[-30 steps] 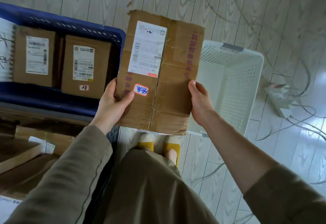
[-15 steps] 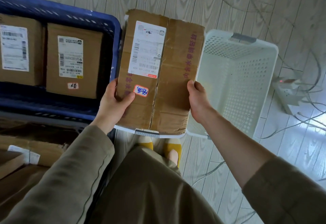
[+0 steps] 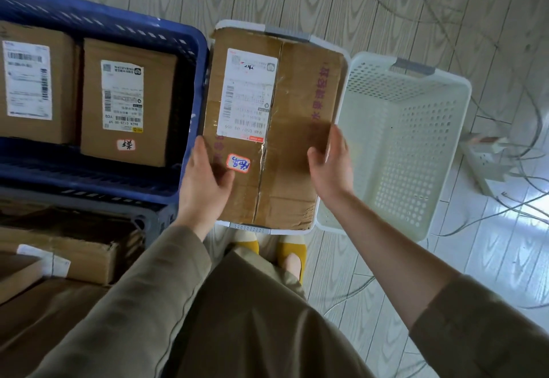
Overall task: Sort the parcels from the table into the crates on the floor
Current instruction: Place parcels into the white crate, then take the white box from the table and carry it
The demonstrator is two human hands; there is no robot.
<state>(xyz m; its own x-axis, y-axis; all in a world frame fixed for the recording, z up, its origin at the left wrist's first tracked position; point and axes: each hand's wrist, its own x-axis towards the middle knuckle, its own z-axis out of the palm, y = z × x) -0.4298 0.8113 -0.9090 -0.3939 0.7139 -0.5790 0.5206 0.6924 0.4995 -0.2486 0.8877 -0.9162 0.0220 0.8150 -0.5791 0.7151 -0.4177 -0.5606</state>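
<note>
A flat brown cardboard parcel (image 3: pixel 297 104) with a white shipping label and a red-edged sticker lies in the narrow middle white crate (image 3: pixel 249 228) and fills it. My left hand (image 3: pixel 205 181) hovers at the parcel's near left edge with relaxed fingers, and its shadow falls on the cardboard. At the near right edge, my right hand (image 3: pixel 329 166) is spread open and holds nothing. The blue crate (image 3: pixel 118 23) on the left holds two labelled parcels (image 3: pixel 127 101) (image 3: pixel 29 80).
A perforated white crate (image 3: pixel 416 154) stands to the right of the middle one. More cardboard parcels (image 3: pixel 83 255) lie on the table at lower left. A power strip (image 3: pixel 487 163) and loose cables lie on the floor at right. My feet are just before the middle crate.
The parcel went down from being held above the crates into the middle white crate. Both hands let go of it and opened.
</note>
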